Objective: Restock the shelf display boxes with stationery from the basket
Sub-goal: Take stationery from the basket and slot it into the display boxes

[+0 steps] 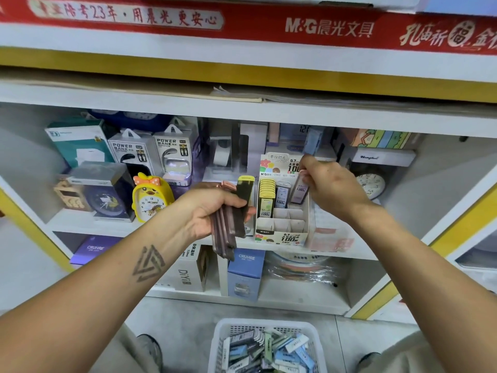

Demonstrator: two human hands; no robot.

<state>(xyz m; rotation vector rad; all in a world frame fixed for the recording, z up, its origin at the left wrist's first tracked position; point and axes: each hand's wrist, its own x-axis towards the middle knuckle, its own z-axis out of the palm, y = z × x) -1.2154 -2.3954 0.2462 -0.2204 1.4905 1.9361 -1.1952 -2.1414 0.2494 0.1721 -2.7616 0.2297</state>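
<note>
Counted relative to the display box (pixel 281 227):
- Display box: 1.
- Power bank packs (pixel 131 154), far left of it: 2.
- Yellow duck clock (pixel 152 199), left of it: 1.
- White basket (pixel 220 343), below it: 1.
- Lead cases (pixel 269 348) in the basket: too many to count.

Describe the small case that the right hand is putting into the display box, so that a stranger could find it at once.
Find the white cardboard display box on the middle shelf, right of the yellow duck clock. At its back right corner the right hand pinches a slim purple lead case. Unlike the yellow cases in the left column, it is purple and tilted.
</note>
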